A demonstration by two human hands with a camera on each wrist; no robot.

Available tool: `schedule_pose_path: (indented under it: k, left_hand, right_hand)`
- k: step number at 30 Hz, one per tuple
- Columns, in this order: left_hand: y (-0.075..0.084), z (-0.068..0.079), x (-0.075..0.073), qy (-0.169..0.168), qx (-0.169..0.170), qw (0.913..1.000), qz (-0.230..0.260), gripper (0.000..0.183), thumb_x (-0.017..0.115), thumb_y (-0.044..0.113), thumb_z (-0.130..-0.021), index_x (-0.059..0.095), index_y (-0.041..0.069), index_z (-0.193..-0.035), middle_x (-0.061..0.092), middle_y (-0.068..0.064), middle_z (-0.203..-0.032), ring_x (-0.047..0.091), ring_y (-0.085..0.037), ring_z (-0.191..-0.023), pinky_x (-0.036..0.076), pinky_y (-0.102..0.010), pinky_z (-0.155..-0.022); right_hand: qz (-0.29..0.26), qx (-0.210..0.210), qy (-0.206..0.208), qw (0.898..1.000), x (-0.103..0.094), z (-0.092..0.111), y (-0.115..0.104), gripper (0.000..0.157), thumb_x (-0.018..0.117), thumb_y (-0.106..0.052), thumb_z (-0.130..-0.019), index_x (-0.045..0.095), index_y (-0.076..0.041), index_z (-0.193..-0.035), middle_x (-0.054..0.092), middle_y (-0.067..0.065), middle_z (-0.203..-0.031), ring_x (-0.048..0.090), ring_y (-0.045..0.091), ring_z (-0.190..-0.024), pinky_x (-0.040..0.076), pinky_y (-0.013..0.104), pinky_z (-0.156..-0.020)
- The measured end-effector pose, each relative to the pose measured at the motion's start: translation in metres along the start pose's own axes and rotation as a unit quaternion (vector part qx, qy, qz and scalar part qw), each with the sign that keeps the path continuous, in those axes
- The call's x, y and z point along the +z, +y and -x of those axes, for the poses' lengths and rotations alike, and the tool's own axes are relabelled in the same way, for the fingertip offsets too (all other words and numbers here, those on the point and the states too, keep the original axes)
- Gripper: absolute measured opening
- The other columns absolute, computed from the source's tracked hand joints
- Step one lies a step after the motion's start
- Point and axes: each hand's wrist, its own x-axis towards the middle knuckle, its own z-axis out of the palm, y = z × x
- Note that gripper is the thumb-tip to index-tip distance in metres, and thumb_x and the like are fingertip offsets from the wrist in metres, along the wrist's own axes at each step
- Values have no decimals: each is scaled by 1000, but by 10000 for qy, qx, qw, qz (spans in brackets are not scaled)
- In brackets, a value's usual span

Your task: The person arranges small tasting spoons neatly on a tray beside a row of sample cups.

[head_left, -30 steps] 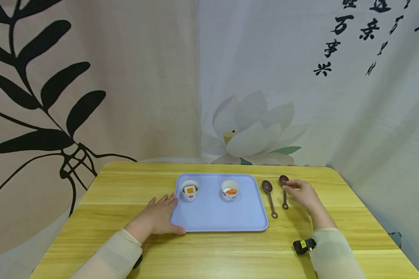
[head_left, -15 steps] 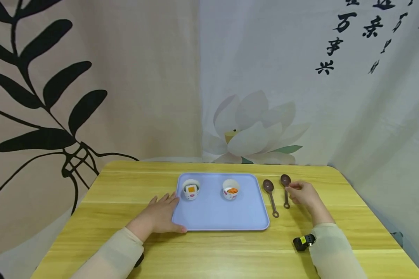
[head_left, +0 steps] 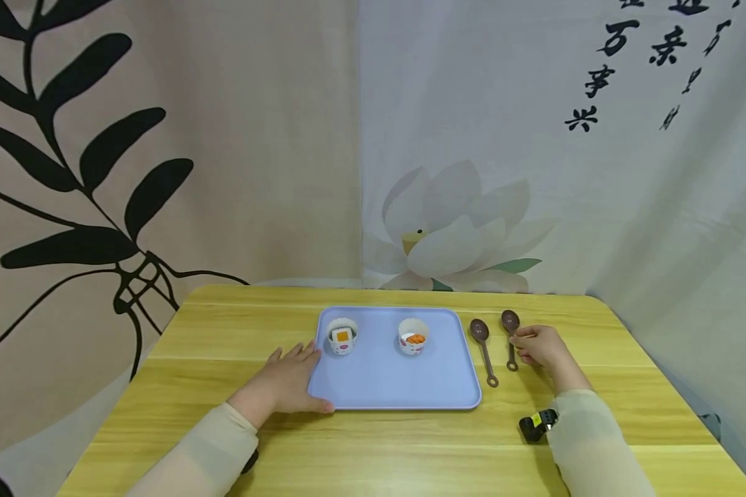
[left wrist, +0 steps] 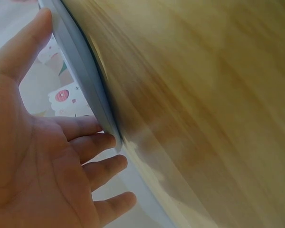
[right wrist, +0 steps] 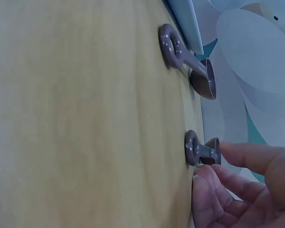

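Right hand — fingertips drawn back from across the handle of the outer spoon and gathered into a tighter pinch. Right sleeve — slightly farther forward. Head view: shifted, placing the table marginally higher and farther right.

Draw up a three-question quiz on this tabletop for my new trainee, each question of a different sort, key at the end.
1. Count: how many brown spoons are beside the blue tray?
2. True or false: the left hand touches the tray, and the right hand is at the spoon farther from the tray.
3. Short answer: in the head view, what can be seen inside the right-hand patterned cup?

Key:
1. Two.
2. True.
3. Orange pieces; what they are cannot be told for sure.
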Motion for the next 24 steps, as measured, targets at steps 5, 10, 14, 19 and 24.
schedule_pose_path:
  k: [5,10,14,19,24]
  left_hand:
    - [1,1,-1,-17,-2,10000,4,115,77,67,-72,37,-8,-150,29,-26,-159,27,-47,-145,16,-69,-114]
    - [0,0,0,-43,-11,10000,-3,115,77,67,-73,37,-8,-150,29,-25,-159,27,-46,-146,16,-69,-114]
    - [0,0,0,-51,-13,10000,-10,115,77,67,-73,37,-8,-150,29,-26,-159,27,-47,-145,16,-70,-114]
    - [1,0,-1,-73,-42,10000,-22,114,77,66,-73,36,-8,-150,29,-26,-159,26,-47,-146,16,-69,-114]
    - [2,0,-2,-84,-51,9999,-42,115,77,67,-73,36,-8,-150,28,-25,-159,27,-46,-146,16,-69,-114]
  right_hand:
    - [-21,65,6,10000,2,-4,1,40,63,-6,-97,50,16,-128,62,10,-87,60,11,-64,56,24,-58]
    - [35,95,17,9999,3,-5,0,41,65,-4,-94,51,16,-127,62,12,-88,59,12,-63,55,24,-57]
    - [162,98,-3,9998,3,-5,-2,40,64,-2,-94,51,16,-128,59,13,-88,58,12,-63,55,24,-58]
    - [358,65,58,9993,4,-5,-2,37,63,-1,-95,53,15,-127,59,13,-83,58,11,-59,54,24,-56]
    - [352,47,76,9993,6,-5,-3,36,62,1,-94,53,16,-125,59,12,-82,57,11,-58,54,24,-55]
